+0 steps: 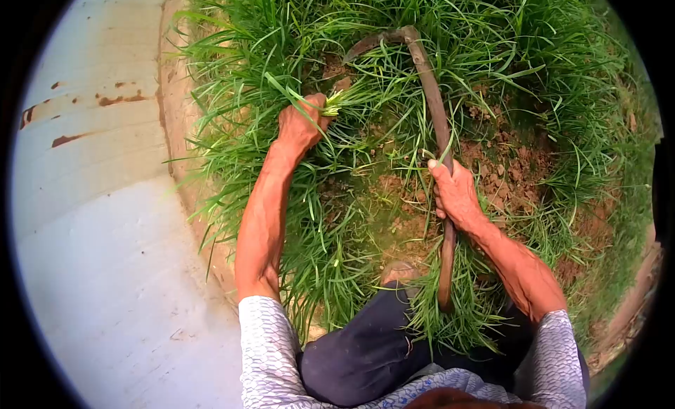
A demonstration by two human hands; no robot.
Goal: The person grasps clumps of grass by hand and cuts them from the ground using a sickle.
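My left hand [304, 122] is closed round a bunch of grass [340, 102], whose pale stem ends stick out on the right side of the fist. In my right hand [457, 196] is a sickle [434, 103], gripped partway along its long wooden handle. The sickle's curved blade [373, 42] lies among the grass up ahead, pointing left, above and right of my left hand. The handle's lower end hangs over a heap of loose grass [457, 312] by my knees.
Tall green grass [281, 29] grows in front and on both sides. Bare crumbly soil [517, 170] shows right of the sickle. At left, a low edge [176, 79] borders a pale, smooth surface [105, 268] with rust-coloured marks. My bent knee [358, 346] is close below.
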